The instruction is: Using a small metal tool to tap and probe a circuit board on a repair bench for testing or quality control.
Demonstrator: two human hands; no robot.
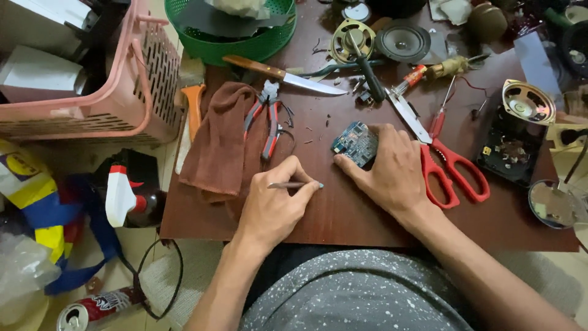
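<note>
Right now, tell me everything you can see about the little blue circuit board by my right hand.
The circuit board is small, blue and roughly square with uneven edges, dotted with tiny pale parts on top. It lies flat on the dark brown table, near its middle. The right hand rests against its right and near edges, fingertips touching it. The pliers lie apart to its left.

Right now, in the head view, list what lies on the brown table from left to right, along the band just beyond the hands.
Brown cloth → red-handled pliers → left hand holding a thin tool → blue circuit board → right hand touching the board → red scissors → black open case.
</note>
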